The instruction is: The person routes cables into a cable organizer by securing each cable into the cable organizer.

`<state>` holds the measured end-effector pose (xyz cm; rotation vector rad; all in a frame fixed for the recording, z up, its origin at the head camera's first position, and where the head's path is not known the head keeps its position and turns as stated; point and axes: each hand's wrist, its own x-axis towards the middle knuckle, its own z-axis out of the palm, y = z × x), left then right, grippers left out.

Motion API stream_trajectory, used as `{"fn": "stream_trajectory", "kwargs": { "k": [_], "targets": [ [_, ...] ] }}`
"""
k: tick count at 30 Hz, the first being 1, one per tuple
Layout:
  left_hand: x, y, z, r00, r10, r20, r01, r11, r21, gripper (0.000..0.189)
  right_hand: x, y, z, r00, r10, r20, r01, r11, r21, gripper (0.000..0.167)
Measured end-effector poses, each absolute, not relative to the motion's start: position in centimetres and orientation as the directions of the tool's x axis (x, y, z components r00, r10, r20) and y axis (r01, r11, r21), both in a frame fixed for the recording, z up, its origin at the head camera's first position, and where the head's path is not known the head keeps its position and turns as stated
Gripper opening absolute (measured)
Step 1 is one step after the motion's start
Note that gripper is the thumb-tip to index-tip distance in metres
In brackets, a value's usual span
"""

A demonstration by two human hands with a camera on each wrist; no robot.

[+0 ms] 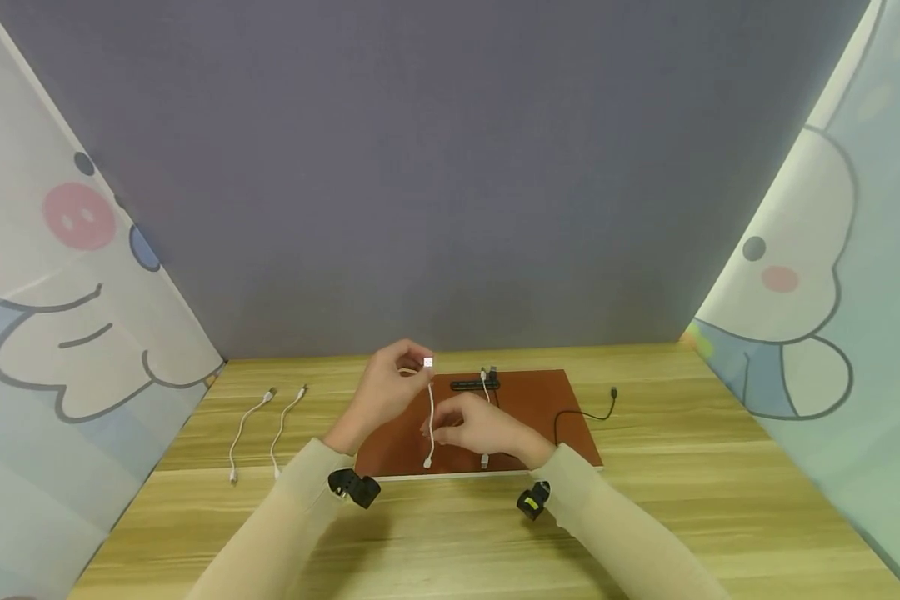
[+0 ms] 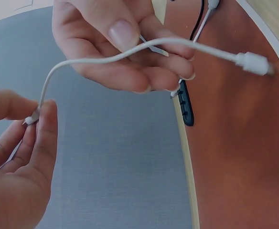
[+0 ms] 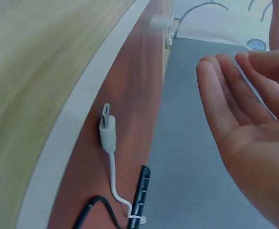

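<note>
My left hand (image 1: 386, 385) pinches a short white USB cable (image 1: 432, 421) by its larger plug, between thumb and fingertips. The cable hangs down over a reddish-brown desk mat (image 1: 393, 446), its smaller plug (image 2: 253, 63) loose at the other end. Beside the hanging cable is my right hand (image 1: 482, 429), its fingers loosely bent. In the left wrist view the cable crosses in front of that hand, with no grip on it visible. A black cable clip strip (image 1: 465, 385) lies at the mat's far side, with another white cable (image 3: 112, 174) seated in it.
Two white cables (image 1: 238, 433) (image 1: 279, 429) lie on the wooden table (image 1: 450, 542) at the left. A black cable (image 1: 588, 415) curves past the mat's right edge. A grey partition (image 1: 450, 183) stands behind, with cartoon-printed panels at both sides.
</note>
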<state>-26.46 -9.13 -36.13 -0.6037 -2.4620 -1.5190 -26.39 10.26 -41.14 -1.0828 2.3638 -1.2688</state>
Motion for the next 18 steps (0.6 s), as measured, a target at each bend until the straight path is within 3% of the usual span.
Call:
{"fn": "stream_trajectory", "kwargs": {
  "k": [7,18],
  "targets": [
    [-27.2,-8.7,-35.9,-0.895,0.202,0.398,0.446,0.375,0.813,0.014,-26.2,10.9,-41.2,-0.714,-0.699,0.052,-0.325,0.264,-0.908,0.017],
    [-28.8,-7.7,-35.3,-0.901,0.186,0.393,0.435,0.357,0.827,0.015,-26.2,12.0,-41.5,-0.784,-0.618,0.056,-0.267,0.254,-0.929,0.016]
  ]
}}
